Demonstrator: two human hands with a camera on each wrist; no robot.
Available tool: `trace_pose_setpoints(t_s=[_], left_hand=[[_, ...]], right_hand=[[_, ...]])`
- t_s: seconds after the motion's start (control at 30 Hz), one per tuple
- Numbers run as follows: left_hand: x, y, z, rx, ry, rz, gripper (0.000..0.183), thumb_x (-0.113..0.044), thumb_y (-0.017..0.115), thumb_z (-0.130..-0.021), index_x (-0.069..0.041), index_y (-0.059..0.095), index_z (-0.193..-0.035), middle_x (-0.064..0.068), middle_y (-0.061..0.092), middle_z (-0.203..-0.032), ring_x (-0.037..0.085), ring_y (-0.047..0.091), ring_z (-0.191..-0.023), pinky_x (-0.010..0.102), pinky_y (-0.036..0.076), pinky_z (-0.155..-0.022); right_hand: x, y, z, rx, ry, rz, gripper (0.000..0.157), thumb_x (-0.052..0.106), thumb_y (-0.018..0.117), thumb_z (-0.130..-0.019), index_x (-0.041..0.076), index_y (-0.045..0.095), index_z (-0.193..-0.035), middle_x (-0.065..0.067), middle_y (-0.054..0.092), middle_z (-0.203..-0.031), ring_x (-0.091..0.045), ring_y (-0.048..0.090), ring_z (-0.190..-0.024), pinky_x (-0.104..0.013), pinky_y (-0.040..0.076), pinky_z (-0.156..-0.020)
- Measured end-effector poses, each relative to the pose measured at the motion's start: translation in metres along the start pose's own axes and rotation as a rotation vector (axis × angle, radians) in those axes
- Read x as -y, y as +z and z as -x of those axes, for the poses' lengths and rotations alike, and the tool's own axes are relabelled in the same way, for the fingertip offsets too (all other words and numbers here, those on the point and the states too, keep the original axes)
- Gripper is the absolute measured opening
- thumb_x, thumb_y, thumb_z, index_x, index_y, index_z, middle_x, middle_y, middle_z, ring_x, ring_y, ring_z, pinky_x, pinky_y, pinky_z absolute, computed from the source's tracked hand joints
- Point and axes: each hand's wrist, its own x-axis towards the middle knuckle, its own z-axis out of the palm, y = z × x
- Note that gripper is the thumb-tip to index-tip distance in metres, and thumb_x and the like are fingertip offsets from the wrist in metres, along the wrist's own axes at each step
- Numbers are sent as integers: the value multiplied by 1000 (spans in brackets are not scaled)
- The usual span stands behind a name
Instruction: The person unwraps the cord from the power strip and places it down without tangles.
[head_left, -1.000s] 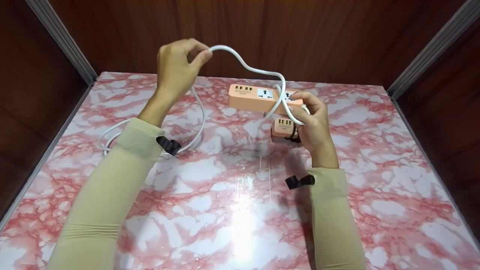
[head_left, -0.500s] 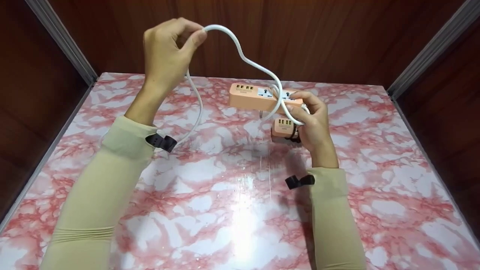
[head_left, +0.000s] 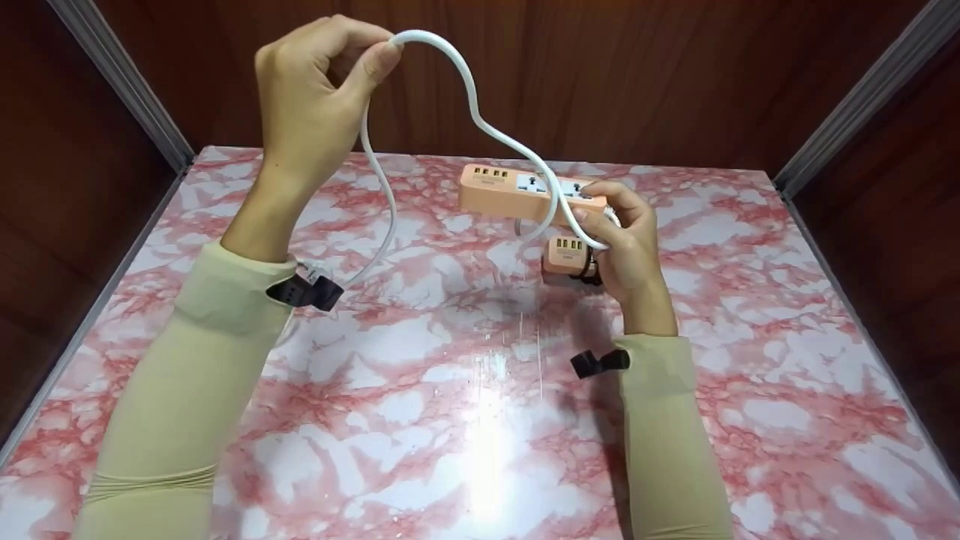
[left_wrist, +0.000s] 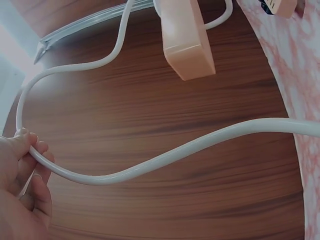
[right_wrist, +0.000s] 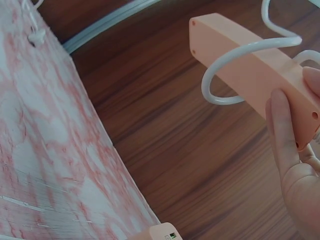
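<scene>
My left hand [head_left: 311, 97], raised at the back left, pinches a white power cord [head_left: 514, 144] between thumb and fingers. From there the cord arcs right and down to a peach power strip [head_left: 484, 201] with USB ports and white sockets. My right hand [head_left: 630, 251] grips the strip's right end and holds it above the table. Across the strip's body the cord forms a loop [right_wrist: 220, 65], seen in the right wrist view. The cord's other side hangs from my left hand toward the table, partly hidden by the forearm.
A second peach power strip [head_left: 568, 255], with a black tie round it, sits under my right hand. On the marbled red-and-white table [head_left: 420, 450], a white plug [right_wrist: 36, 37] shows in the right wrist view. Brown wood panels [head_left: 675, 82] enclose the back and sides.
My left hand has risen and moved left, drawing the cord into a higher arc. The loop over the strip has tightened somewhat. My right hand stays nearly still.
</scene>
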Motion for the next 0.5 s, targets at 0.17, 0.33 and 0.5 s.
trace_pose_setpoints(t_s=[0.17,0.33,0.5], left_hand=[[-6,-8,3,2,-16,9,18,-31,79,-97,-14,85,-97,-16,65,-79,5,52,-69,19,38,-67],[-2,-15,9,34,-35,26,15,-22,80,-96,-8,84,-98,-9,69,-82,7,53,-70,18,38,-67],[7,-25,17,88,46,76,13,-15,79,-96,-3,82,-99,-1,75,-86,6,56,-70,18,41,-65]], right_hand=[[1,1,0,-12,-8,26,25,-11,68,-85,9,78,-97,-8,68,-99,-17,64,-87,-24,54,-70],[1,2,-1,-26,-9,16,25,-12,67,-86,8,77,-98,-9,67,-99,-18,64,-88,-25,56,-72],[-1,2,-1,-38,-13,-30,25,-14,64,-86,3,76,-100,-13,67,-101,-20,66,-87,-30,63,-75]])
